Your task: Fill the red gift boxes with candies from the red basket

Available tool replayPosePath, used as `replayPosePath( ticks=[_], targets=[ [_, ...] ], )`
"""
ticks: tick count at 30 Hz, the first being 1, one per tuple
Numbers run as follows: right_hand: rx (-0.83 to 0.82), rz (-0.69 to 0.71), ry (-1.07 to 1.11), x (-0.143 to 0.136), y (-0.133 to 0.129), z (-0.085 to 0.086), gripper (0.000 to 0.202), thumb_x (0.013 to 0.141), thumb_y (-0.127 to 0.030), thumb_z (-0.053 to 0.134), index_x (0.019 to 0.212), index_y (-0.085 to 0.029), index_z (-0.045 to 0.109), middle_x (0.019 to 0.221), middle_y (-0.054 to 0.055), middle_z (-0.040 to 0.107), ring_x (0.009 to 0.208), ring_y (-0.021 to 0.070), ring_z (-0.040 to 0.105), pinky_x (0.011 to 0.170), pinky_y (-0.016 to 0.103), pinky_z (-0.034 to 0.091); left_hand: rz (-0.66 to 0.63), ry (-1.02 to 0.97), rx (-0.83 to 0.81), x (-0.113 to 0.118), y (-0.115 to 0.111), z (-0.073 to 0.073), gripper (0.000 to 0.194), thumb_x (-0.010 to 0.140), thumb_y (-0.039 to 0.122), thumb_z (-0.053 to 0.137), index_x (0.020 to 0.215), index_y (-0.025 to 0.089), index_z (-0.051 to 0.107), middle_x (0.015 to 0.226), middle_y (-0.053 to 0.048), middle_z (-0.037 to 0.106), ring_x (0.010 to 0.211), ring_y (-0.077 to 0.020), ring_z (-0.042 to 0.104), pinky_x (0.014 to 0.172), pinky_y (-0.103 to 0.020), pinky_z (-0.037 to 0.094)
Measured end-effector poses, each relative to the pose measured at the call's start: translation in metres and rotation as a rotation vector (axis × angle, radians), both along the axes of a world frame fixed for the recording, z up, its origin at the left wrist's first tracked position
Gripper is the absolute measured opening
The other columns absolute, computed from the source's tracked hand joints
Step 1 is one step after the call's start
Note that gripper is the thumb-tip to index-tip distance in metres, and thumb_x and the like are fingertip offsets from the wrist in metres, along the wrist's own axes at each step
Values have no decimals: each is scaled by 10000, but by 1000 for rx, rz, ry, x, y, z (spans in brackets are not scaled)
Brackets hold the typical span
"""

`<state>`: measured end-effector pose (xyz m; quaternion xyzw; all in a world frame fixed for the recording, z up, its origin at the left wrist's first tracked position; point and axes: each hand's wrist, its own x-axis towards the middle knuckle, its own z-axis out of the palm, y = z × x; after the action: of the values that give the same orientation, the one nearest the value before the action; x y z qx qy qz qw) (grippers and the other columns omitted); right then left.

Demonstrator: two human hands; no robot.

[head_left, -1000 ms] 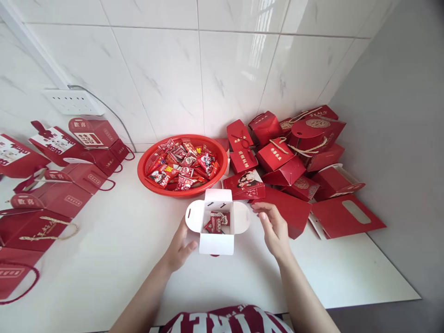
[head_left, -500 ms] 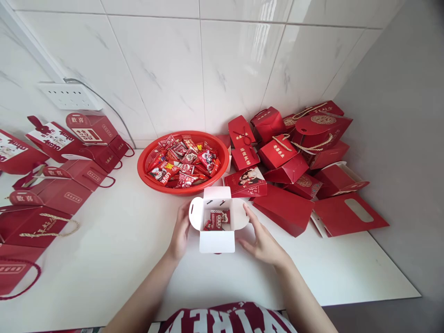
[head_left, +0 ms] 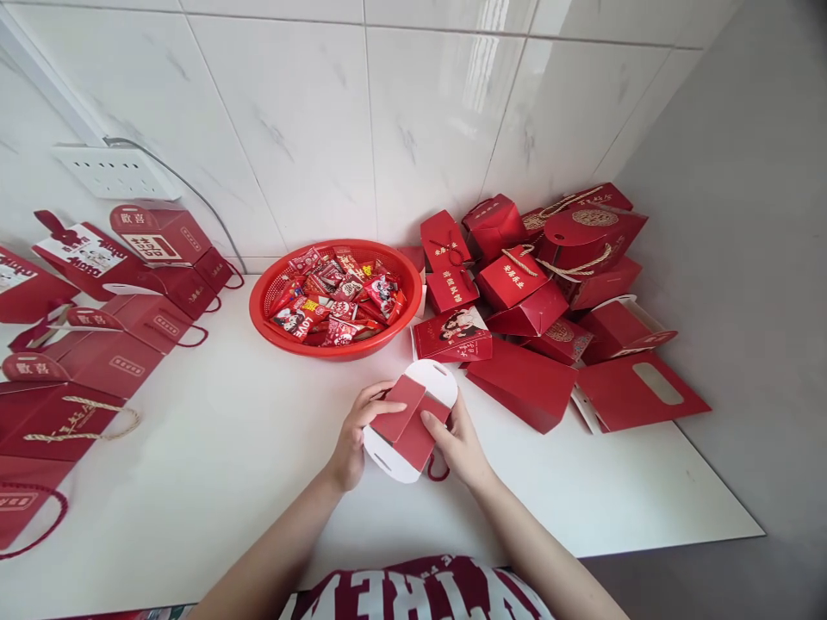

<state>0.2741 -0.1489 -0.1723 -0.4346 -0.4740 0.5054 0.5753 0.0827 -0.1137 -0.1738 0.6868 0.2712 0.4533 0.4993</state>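
**boxfan22:** Since the flaps are mostly folded in, the person looks close to done with this one. The small red box [head_left: 409, 424] sits on the white bench [head_left: 213, 465] right in front of them, just below the red basket [head_left: 271, 297]. Left hand [head_left: 352, 439] cups the left side with fingers curled over the top flap, right hand [head_left: 458, 439] presses a red flap down from the right. Both hands are clamped on the box, not spread.

**tabbycat_9:** Agreed, though it isn't shut yet. One rounded white flap sticks out at the back and another at the front, so those look left to tuck. Can't see what's inside with the flaps down.

**boxfan22:** The wider job seems somewhere in the middle. The basket has plenty of wrapped candies [head_left: 336, 301], and a jumble of red boxes [head_left: 536, 284] lies to the right, one open [head_left: 624, 323].

**tabbycat_9:** And the neat row of boxes with handles [head_left: 109, 344] along the left looks like the finished lot, as far as anyone can tell.
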Motion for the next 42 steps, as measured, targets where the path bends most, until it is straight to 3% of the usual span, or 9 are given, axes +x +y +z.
replayPosePath(
  ticks=[4,7,11,14,21,24,30,36,42],
  targets=[
    [47,-4,-92,3,-1,2,397,959,-359,551,1341,-289,472,1281,61,596,1127,213,603,957,360,510,-73,109,153,-8,13,-1,871,785,866,269,1147,199,697,1431,-156,408,1309,-384,420,1130,-525,310],
    [134,-6,-253,9,-2,6,280,948,-335,578,1221,-274,594,1321,65,569,1227,227,544,1048,384,434,-40,106,167,-6,16,1,804,824,828,263,1005,182,707,1383,-163,457,1281,-370,450,1098,-515,348],
    [225,75,-366,18,-4,9,316,923,-326,621,1235,-274,619,1344,80,554,1281,237,505,1091,410,395,74,106,126,2,10,4,406,957,512,443,866,178,654,1329,-136,515,1238,-309,503,1074,-457,380],
    [229,132,-397,22,-5,8,320,937,-342,598,1249,-273,630,1399,85,520,1309,240,487,1105,417,389,108,55,-53,6,5,5,196,941,349,537,1074,214,587,1326,-112,533,1212,-271,537,1036,-428,426],
    [96,115,-352,18,-7,6,320,1021,-363,424,1216,-289,668,1411,38,561,1373,229,447,1137,435,382,33,129,-242,-3,14,17,323,936,331,554,1242,225,546,1305,-94,591,1135,-227,603,956,-354,508],
    [148,97,-558,10,-11,10,362,1025,-350,405,1327,-287,596,1434,40,543,1405,228,404,1145,438,379,87,317,-125,-9,21,35,335,929,298,554,1254,224,590,1271,-78,633,1158,-230,605,993,-361,497],
    [248,16,-1079,-26,-28,20,543,1002,-351,418,1510,-165,361,1523,191,387,1200,342,607,899,509,569,343,922,290,1,2,69,397,977,221,381,1310,218,598,1357,-77,606,1259,-251,546,1081,-466,406],
    [393,63,-885,-31,-43,16,522,994,-250,434,1498,-147,346,1481,160,467,1321,236,515,1013,381,532,252,1150,386,-3,-16,65,607,1013,449,315,1549,170,254,1574,-126,314,1466,-275,286,1185,-564,203],
    [473,254,-777,-31,-47,7,549,958,-199,468,1494,-135,368,1472,168,474,1348,243,483,1072,384,478,98,1094,383,-38,-6,68,678,981,476,408,1571,304,122,1594,-75,273,1484,-296,229,1187,-611,79]
  ],
)
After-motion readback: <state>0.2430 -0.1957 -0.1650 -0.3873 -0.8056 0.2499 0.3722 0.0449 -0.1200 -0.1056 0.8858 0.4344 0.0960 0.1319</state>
